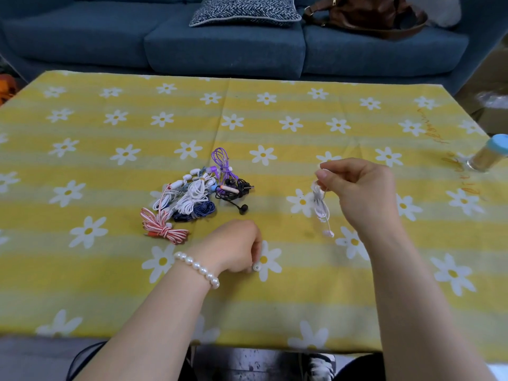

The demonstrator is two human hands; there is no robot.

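Note:
A pile of coiled earphones lies mid-table: red-and-white striped, white, dark blue, purple and black sets. My right hand hovers above the cloth to the right of the pile and pinches a pale pink earphone bundle, which dangles with one earbud near the cloth. My left hand, with a pearl bracelet on its wrist, rests on the table in front of the pile, fingers curled round a small white earbud.
The table wears a yellow cloth with white daisies. A jar with a blue lid stands at the right edge. Behind the table is a blue sofa with a patterned cushion and a brown bag.

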